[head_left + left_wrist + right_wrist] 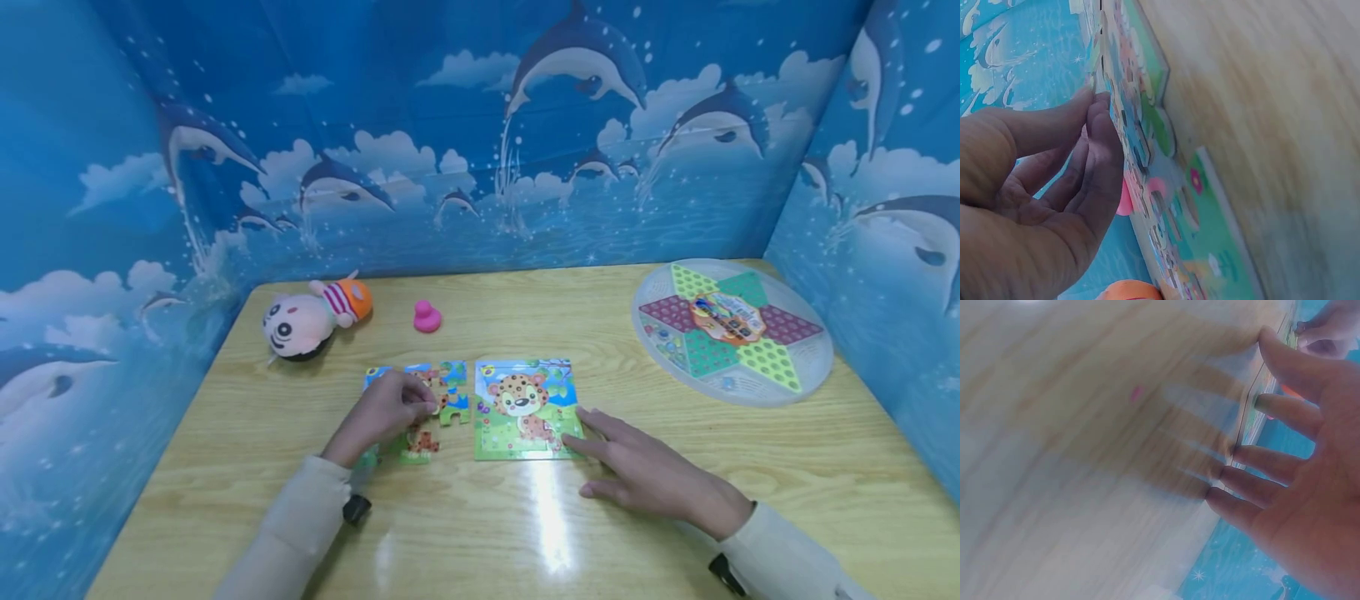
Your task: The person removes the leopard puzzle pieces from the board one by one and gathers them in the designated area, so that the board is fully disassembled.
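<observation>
In the head view, loose jigsaw puzzle pieces (423, 442) lie in a group at the middle left of the table. My left hand (386, 408) is over them, thumb and forefinger pinching a puzzle piece that the fingers mostly hide. The left wrist view shows the same hand (1054, 169) with its fingertips pressed together beside the pieces (1210, 231). Just right of the group lies a square leopard puzzle (521, 412), its picture largely filled in. My right hand (645, 471) spreads its fingers, with fingertips at this puzzle's right edge; the right wrist view shows its straight fingers (1266, 419).
A plush doll (303, 321) lies at the table's back left, with a small pink toy (427, 317) to its right. A round Chinese checkers board (731, 329) occupies the back right. Dolphin-printed cloth (465, 167) hangs behind the wooden table (480, 533) and along its sides.
</observation>
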### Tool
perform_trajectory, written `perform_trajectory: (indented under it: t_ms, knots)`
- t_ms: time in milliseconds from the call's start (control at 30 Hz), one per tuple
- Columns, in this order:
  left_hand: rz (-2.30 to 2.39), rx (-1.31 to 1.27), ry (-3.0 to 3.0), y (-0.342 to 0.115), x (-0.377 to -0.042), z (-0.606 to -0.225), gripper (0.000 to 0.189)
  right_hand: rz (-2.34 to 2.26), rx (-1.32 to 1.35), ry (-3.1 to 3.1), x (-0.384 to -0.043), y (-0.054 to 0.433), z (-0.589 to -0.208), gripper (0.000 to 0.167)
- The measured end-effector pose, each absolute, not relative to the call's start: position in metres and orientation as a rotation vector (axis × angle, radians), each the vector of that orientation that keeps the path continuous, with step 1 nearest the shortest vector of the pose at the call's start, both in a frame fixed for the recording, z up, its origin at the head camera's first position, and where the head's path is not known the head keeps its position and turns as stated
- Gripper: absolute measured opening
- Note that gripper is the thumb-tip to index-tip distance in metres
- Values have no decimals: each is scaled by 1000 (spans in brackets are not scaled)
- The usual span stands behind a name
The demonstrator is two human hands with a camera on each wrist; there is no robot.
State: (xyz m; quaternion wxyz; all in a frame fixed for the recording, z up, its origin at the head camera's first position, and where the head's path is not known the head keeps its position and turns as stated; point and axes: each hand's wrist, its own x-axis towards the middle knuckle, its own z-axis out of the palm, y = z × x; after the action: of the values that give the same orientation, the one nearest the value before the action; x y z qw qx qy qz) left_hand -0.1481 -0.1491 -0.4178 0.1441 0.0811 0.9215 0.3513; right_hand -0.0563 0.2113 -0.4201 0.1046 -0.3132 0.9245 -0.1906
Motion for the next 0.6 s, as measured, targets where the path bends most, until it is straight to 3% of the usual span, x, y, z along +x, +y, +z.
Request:
perform_trajectory:
  t_ms: [367, 600]
  knots:
    - [987, 257, 2726, -143, -150, -415, 5, -569, -927, 2722, -56, 212, -421, 63]
    - [972, 350, 2697, -115, -151, -413, 5, -569, -933, 2724, -56, 212, -421, 63]
